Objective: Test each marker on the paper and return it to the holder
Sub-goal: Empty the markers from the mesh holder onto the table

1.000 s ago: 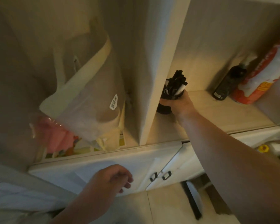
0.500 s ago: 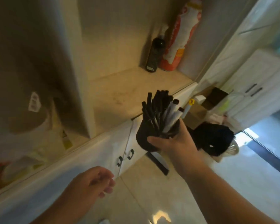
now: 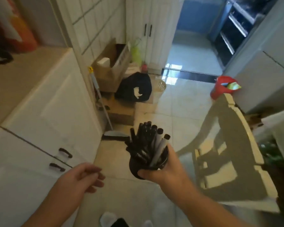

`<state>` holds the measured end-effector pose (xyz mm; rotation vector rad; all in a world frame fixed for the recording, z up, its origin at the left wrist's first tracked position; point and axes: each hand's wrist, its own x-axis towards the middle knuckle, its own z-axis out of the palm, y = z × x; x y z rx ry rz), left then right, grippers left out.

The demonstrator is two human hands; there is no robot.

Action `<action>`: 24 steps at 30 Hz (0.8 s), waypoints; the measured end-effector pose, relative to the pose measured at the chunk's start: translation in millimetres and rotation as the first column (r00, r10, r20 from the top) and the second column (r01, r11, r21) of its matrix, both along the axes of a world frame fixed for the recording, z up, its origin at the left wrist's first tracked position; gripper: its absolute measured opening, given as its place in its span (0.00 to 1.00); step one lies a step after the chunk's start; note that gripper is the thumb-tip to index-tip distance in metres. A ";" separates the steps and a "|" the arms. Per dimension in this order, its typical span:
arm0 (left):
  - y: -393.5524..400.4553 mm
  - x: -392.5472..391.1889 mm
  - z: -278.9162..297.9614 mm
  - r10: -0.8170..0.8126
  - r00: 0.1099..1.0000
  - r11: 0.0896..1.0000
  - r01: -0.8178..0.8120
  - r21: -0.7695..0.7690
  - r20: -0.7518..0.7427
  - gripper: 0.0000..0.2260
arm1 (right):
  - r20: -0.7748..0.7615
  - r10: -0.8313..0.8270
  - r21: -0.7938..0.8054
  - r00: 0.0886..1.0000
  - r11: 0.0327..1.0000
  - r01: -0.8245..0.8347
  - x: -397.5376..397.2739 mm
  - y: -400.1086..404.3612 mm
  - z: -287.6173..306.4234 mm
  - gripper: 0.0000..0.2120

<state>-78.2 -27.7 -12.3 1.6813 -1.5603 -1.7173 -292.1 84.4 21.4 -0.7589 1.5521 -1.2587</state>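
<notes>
Lower centre of frame: right hand [image 3: 162,171] fingers wrapped round black holder [image 3: 138,167] packed with markers [image 3: 147,141]. Left hand [image 3: 82,179] empty, fingers loosely curled. No paper visible. Keep holder upright while carrying.

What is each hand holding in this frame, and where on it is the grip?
The right hand grips the black marker holder around its lower body, markers sticking out the top. The left hand holds nothing, fingers loosely curled.

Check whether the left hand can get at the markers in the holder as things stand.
Probably yes. The left hand is free beside the holder held by the right hand, and the markers stick up uncovered.
</notes>
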 end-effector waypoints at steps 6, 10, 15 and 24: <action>34.2 -45.7 -1.9 -0.190 0.982 0.982 0.189 -0.023 -0.011 0.07 | 0.042 -0.224 0.042 0.974 0.974 0.222 -19.0 83.9 -14.3 0.28; 47.6 -64.4 -3.7 -0.383 0.924 0.922 0.383 0.053 -0.009 0.07 | -0.097 -0.369 0.083 0.924 0.923 0.377 -9.8 140.5 -19.1 0.36; 58.1 -93.9 0.8 -0.618 0.786 0.781 0.613 0.115 0.007 0.07 | -0.055 -0.658 0.142 0.751 0.740 0.658 19.2 189.5 -23.5 0.33; 128.2 -148.7 -28.8 -0.892 0.449 0.444 0.892 0.083 -0.048 0.07 | -0.128 -0.930 0.184 0.346 0.321 0.929 78.1 270.2 -31.4 0.33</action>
